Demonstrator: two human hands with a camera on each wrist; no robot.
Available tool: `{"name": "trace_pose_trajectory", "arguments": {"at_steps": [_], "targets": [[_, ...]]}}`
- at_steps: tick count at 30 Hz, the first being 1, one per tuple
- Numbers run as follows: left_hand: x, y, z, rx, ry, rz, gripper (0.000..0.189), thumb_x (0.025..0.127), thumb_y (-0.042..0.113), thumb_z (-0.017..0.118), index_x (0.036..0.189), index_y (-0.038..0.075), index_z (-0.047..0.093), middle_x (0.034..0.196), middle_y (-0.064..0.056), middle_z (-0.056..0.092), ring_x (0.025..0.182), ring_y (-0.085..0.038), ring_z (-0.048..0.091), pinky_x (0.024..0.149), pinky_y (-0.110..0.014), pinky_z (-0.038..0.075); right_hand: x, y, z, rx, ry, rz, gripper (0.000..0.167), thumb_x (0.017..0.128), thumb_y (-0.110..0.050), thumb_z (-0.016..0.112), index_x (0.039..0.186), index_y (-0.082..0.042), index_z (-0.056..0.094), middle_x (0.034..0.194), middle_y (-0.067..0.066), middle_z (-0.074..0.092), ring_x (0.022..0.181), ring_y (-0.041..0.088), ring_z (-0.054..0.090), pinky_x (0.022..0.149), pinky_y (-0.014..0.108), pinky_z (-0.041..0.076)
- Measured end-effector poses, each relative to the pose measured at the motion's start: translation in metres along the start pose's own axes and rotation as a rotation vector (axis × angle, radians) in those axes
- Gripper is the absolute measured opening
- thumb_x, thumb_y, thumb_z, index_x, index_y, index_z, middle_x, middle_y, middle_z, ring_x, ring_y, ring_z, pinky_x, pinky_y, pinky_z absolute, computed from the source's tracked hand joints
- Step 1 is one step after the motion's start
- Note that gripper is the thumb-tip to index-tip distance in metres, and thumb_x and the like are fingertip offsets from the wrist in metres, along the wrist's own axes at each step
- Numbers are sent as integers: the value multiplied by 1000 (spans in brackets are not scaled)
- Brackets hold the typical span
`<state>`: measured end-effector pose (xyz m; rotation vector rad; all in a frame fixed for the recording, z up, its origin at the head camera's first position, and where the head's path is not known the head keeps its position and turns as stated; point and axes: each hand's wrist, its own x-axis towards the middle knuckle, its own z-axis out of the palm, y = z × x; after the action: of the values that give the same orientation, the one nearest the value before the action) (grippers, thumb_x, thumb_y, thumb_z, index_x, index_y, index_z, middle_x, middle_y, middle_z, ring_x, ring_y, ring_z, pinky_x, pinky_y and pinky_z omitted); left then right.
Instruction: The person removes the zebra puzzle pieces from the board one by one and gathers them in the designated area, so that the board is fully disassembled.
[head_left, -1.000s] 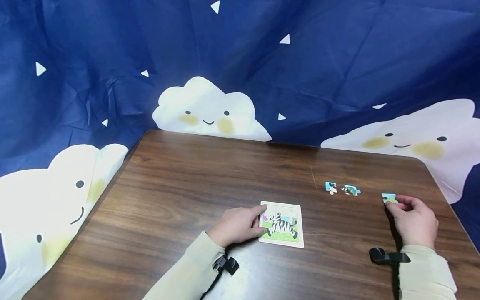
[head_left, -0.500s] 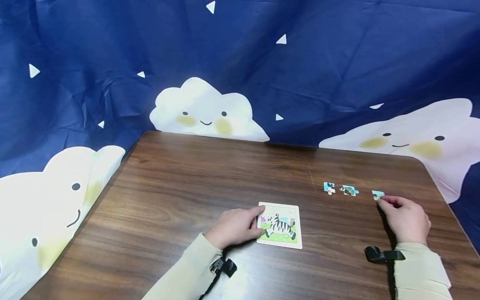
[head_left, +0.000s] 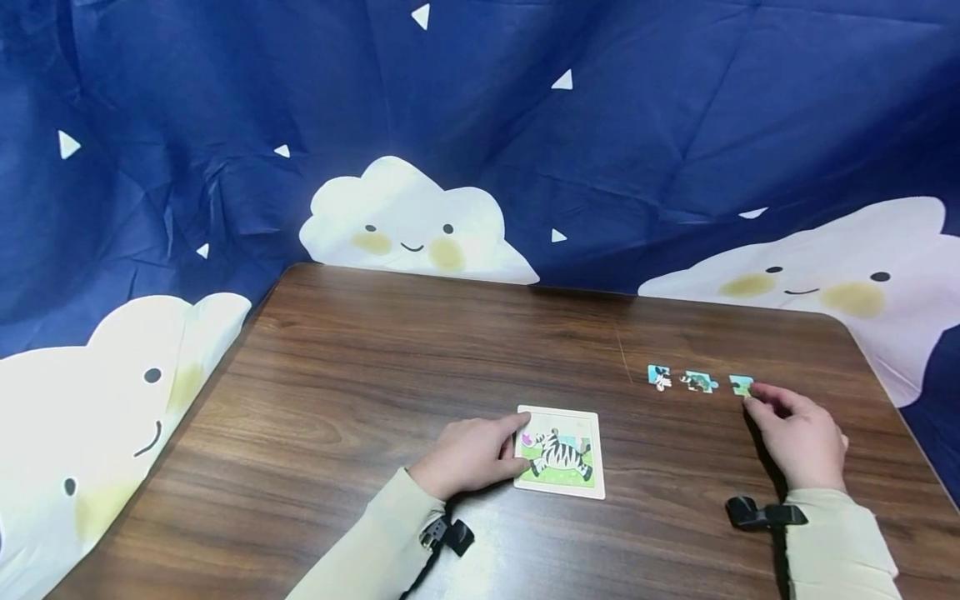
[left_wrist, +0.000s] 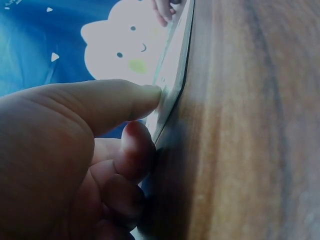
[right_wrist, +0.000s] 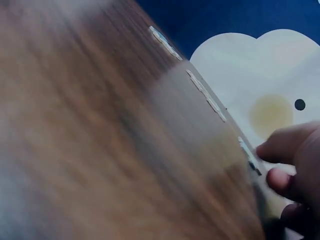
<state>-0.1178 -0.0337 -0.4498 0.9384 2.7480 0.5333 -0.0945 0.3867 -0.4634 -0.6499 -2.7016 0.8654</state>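
Note:
A square puzzle board [head_left: 595, 454] with a white frame and a running zebra picture lies on the table. My left hand [head_left: 468, 454] holds its left side, index finger at the far corner and thumb lower down; in the left wrist view the thumb [left_wrist: 142, 97] presses on the board's edge. At the right, a blue and green jigsaw piece [head_left: 740, 384] lies flat. My right hand [head_left: 802, 433] is beside it, thumb and index fingertips slightly apart right at the piece's right edge. In the right wrist view those fingertips [right_wrist: 267, 150] overlap the piece's near side.
Two more jigsaw pieces lie in a row to the left of it: a blue one [head_left: 659, 377] and a greenish one [head_left: 699, 382]. The brown wooden table [head_left: 375, 350] ends at a dark blue curtain [head_left: 480, 100] with white clouds.
My right hand has moved left with the jigsaw piece, bringing it into line with the two others; its fingers now cover less of the piece. The left hand stays on the puzzle board.

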Motion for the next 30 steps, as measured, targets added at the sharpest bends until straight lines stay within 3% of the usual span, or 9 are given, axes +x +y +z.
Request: {"name": "trace_pose_trajectory", "arguments": {"at_steps": [4, 6, 9, 13, 19, 25, 30], "targets": [[0, 0, -1, -9, -4, 0, 65, 88, 46, 69, 144, 17, 55, 64, 23, 48, 56, 1, 47, 55, -24, 38, -2, -5, 6, 197, 139, 82, 36, 95, -27, 64, 120, -2, 70, 83, -13, 61, 82, 7, 52, 77, 23, 34], [-1, 0, -1, -8, -7, -2, 65, 88, 47, 69, 145, 18, 54, 64, 23, 48, 56, 1, 47, 55, -24, 38, -4, -9, 10, 287, 195, 78, 32, 93, -23, 66, 115, -1, 71, 74, -25, 54, 74, -1, 48, 70, 16, 33], [-1, 0, -1, -10, -12, -4, 66, 88, 48, 69, 145, 18, 54, 64, 23, 48, 56, 1, 47, 55, -24, 38, -8, -17, 19, 366, 239, 7, 26, 93, -19, 68, 108, 1, 72, 72, -29, 54, 71, -3, 49, 68, 15, 33], [-1, 0, -1, -25, -17, -10, 69, 88, 48, 70, 147, 17, 51, 65, 23, 49, 57, 1, 48, 56, -24, 39, -18, -33, 32, 436, 236, -117, 19, 92, -13, 69, 102, 3, 73, 75, -29, 58, 71, -3, 51, 68, 13, 35], [0, 0, -2, -52, -29, -31, 81, 85, 48, 72, 152, 12, 42, 68, 23, 51, 59, 1, 49, 59, -24, 40, -35, -59, 50, 478, 142, -269, 12, 91, -6, 69, 99, 2, 74, 84, -22, 65, 74, -3, 54, 68, 12, 38], [-1, 0, -2, -51, -29, -41, 79, 83, 49, 73, 147, 12, 46, 67, 23, 51, 59, 1, 49, 58, -25, 41, -50, -76, 63, 474, 60, -333, 11, 92, -5, 68, 99, 0, 74, 89, 5, 72, 70, 2, 54, 65, 13, 40], [-1, 1, -2, -43, -29, -47, 80, 83, 50, 73, 148, 13, 46, 66, 23, 51, 58, 0, 49, 56, -25, 40, -60, -87, 73, 453, 27, -383, 10, 91, -3, 68, 98, -1, 74, 88, 6, 70, 70, 2, 53, 66, 15, 40]]}}
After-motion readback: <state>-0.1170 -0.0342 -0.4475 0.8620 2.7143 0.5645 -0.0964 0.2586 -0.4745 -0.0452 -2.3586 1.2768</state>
